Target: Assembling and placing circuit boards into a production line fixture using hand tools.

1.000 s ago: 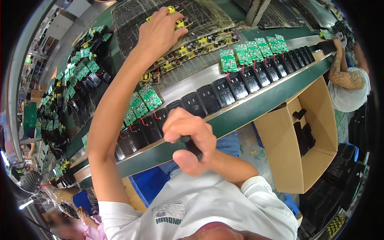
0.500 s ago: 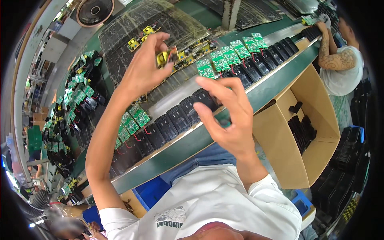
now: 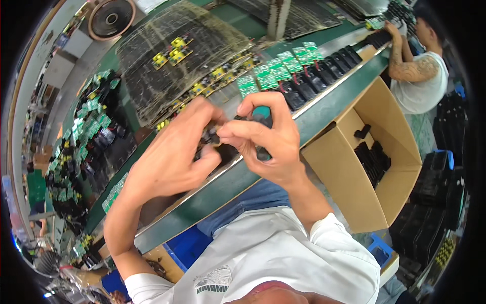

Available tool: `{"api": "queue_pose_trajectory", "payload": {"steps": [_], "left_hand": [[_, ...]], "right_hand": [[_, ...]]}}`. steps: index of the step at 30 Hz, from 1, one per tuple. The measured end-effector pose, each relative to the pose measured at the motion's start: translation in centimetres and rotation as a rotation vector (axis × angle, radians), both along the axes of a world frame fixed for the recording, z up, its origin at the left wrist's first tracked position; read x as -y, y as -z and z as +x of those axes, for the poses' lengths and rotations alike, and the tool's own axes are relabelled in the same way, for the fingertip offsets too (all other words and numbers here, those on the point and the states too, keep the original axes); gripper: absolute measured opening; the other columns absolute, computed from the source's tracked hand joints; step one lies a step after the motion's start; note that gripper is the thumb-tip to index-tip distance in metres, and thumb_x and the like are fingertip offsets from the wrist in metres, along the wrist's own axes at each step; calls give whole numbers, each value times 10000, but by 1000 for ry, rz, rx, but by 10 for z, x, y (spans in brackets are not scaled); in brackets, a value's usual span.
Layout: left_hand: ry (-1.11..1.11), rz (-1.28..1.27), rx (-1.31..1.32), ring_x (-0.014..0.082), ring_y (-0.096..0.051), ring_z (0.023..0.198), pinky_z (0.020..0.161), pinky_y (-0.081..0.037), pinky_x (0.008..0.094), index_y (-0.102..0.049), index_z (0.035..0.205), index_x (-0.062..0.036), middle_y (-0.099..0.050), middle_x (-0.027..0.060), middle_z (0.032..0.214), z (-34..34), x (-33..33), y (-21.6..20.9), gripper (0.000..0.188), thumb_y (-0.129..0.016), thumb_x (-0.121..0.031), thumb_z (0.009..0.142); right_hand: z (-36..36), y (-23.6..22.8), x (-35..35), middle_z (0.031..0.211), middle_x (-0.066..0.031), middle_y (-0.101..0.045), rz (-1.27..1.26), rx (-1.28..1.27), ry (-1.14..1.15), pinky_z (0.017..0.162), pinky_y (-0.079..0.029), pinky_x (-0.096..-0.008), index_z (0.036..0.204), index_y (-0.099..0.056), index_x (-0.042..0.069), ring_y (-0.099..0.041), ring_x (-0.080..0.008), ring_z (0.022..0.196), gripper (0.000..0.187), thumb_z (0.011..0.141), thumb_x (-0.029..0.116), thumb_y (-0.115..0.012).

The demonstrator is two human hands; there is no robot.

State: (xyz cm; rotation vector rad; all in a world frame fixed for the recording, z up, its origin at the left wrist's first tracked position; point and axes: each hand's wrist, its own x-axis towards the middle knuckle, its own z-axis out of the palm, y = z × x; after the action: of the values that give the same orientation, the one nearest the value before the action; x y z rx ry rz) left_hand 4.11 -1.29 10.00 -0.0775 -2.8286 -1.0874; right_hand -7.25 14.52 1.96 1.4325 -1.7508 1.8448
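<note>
My left hand is closed around a small circuit board, mostly hidden by the fingers. Its yellow part showed half a second ago. My right hand meets it from the right, thumb and forefinger pinched together at the board's edge. Tucked in the right palm is a teal-and-black object, perhaps a hand tool; its kind is hidden. Beyond the right hand stands a slanting row of black plastic cases, with green circuit boards wired to them by red leads.
A dark mat bears several boards with yellow parts. Heaped boards and cases lie at the left. An open cardboard box with black pieces stands at the right. Another person works at the far right; a fan stands far left.
My left hand has come down and nearer from the mat with the board. My right hand has moved slightly left, its fingers closing from a wide spread into a pinch beside the left.
</note>
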Motion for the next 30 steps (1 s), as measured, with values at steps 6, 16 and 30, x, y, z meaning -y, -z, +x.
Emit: {"api": "queue_pose_trajectory", "payload": {"steps": [6,16,30], "left_hand": [[-184,295,62,244,-615,828,786,-521,339,-609,998,0,-654,114,953,22,-26,-13,204,-691,47,818],[-130,217,-400,171,-591,779,716,-485,291,-671,953,-13,-688,86,954,52,-16,14,221,-742,102,778],[-167,-771,-253,206,-563,841,711,-430,307,-704,1057,-45,-614,71,1059,88,15,98,221,-683,-130,853]], "right_hand": [[6,2,-2,1140,-110,-612,-75,430,-251,766,-471,-299,904,-781,58,-558,-196,938,103,826,65,-847],[12,12,10,1161,-143,-615,2,868,-895,774,-466,-302,1065,-707,61,-571,-204,892,279,911,263,-823],[57,44,47,807,-67,-497,-329,846,-673,633,-380,-326,982,-510,87,-376,-156,680,315,1070,389,-491]]}}
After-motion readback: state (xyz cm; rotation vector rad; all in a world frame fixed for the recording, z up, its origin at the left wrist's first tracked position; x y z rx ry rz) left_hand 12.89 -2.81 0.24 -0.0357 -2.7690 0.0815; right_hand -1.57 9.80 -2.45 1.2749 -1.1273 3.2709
